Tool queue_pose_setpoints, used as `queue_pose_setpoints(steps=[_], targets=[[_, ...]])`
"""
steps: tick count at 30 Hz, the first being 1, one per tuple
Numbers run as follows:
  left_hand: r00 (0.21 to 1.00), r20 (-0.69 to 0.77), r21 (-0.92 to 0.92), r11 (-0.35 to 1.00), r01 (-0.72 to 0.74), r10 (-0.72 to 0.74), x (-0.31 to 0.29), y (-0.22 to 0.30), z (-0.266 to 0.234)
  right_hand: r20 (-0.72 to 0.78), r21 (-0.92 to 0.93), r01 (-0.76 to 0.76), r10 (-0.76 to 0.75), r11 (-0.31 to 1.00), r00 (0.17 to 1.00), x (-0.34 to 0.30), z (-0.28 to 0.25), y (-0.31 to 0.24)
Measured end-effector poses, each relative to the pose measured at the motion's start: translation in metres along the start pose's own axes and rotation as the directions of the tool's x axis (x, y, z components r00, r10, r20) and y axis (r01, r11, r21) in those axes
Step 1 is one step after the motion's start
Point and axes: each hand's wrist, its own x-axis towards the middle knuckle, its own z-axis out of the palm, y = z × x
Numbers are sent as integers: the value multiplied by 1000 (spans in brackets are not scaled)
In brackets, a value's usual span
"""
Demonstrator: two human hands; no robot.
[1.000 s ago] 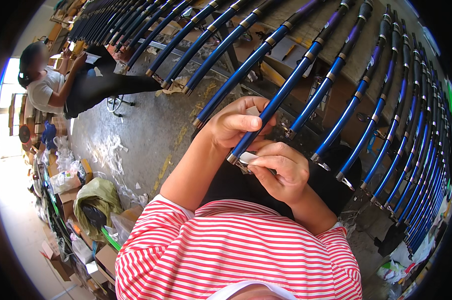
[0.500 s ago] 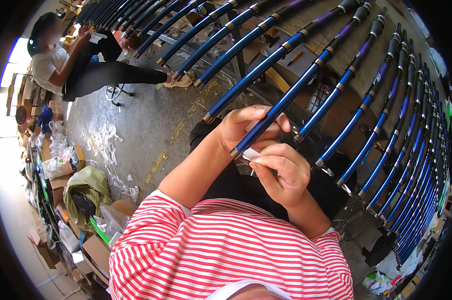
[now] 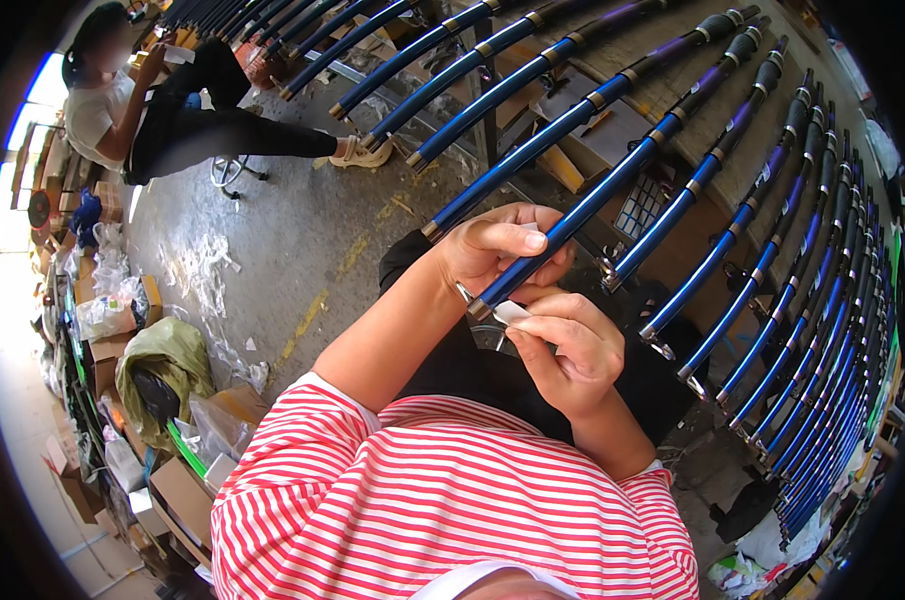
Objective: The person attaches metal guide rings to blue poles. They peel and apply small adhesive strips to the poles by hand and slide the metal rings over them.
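My left hand (image 3: 487, 243) is closed around the lower part of a glossy blue fishing rod (image 3: 582, 211), thumb laid on top and fingers curled beneath. A small metal line guide (image 3: 464, 292) sticks out at the left of the rod's dark-gold end. Just right of that end, my right hand (image 3: 570, 350) pinches a small white piece (image 3: 511, 313) between thumb and forefinger, against or very close to the rod's side. Whether it is paper or cloth I cannot tell. Similar rods (image 3: 662, 225) lie in a row on both sides of the held one.
The rods' upper ends rest on a brown table (image 3: 712, 110). At the far left a person (image 3: 102, 110) sits holding something white. Cardboard boxes (image 3: 187, 505), plastic bags and an olive sack (image 3: 167, 365) line the left side. Plastic scraps (image 3: 197, 270) litter the grey floor.
My left thumb has come onto the top of the rod. The line guide now shows at the rod's left side. The right hand keeps its pinch on the white piece; the view has shifted slightly.
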Motion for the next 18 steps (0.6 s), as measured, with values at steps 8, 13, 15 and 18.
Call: queue_pose_setpoints(steps=[8,13,15,18], targets=[[1000,-15,-32,999,24,-25,-1,4,7,18,20,10,-10,1000,1000,3,1,-3],[998,-57,14,999,36,-35,0,6,12,27,40,8,-9,999,1000,4,2,-4],[998,-49,52,998,28,-25,1,6,12,32,46,11,-12,999,999,4,2,-4],[997,-73,48,999,11,-7,-1,4,12,-32,60,-1,3,998,999,3,4,-6]])
